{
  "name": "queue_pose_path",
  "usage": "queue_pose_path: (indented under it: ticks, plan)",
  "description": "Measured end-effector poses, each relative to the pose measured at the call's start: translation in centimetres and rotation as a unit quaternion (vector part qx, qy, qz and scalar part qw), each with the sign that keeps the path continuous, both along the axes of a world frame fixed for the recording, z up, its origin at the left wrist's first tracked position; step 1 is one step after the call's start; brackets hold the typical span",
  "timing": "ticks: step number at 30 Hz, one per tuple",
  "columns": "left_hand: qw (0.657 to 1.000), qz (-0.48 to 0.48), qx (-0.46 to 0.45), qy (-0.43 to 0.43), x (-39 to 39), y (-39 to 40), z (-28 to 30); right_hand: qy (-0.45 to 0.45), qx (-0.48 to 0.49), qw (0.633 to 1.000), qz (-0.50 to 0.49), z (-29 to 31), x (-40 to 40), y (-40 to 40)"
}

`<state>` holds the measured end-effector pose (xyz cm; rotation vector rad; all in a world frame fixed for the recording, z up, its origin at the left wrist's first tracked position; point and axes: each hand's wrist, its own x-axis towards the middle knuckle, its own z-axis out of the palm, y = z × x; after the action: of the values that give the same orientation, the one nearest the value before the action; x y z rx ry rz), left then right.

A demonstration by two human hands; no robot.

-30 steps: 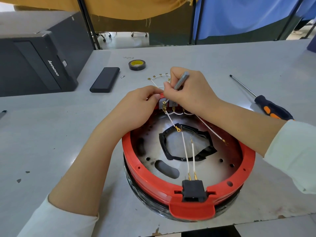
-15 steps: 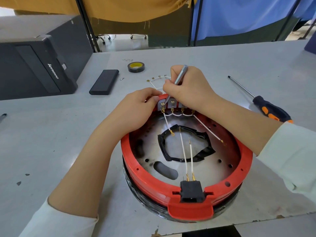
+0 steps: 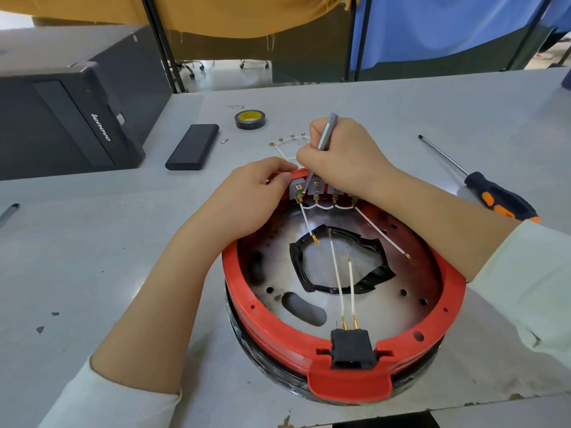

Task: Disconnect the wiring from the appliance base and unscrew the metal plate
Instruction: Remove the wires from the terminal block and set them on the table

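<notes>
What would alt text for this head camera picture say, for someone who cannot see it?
A person's right hand works a slim grey screwdriver at terminals on a red-rimmed appliance base, while the left hand steadies the rim. White wires cross its metal plate.

Grey table (image 3: 92, 242), yellow (image 3: 234, 13) and blue cloth (image 3: 432, 26), perhaps curtains.

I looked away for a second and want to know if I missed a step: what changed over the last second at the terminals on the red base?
Almost nothing. The right hand still grips the slim grey tool, its tip at the leftmost terminal block; the left hand still pinches that block at the rim of the red base. No wire has come off. The orange-handled screwdriver and tape roll stayed put.
</notes>
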<state>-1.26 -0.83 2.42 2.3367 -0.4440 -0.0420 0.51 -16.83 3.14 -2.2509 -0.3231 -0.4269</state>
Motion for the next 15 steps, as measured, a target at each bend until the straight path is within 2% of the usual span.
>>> queue_pose_path:
  ticks: [3, 6, 12, 15]
  plan:
    - [1.000, -0.003, -0.001, 0.003, 0.1, 0.1, -0.1, -0.071, 0.043, 0.996, 0.008, -0.2, -0.5, -0.4]
    - [1.000, -0.003, -0.005, 0.003, 0.2, 0.1, -0.2, -0.125, 0.063, 0.988, 0.068, -0.2, -1.2, -0.4]
    - [1.000, -0.008, -0.007, -0.007, 0.1, 0.1, -0.2, -0.080, -0.078, 0.988, 0.105, -0.5, -1.4, 0.5]
    - [1.000, -0.012, 0.001, -0.017, 0.0, 0.1, -0.1, -0.104, -0.152, 0.978, 0.102, -0.4, -1.8, 0.8]
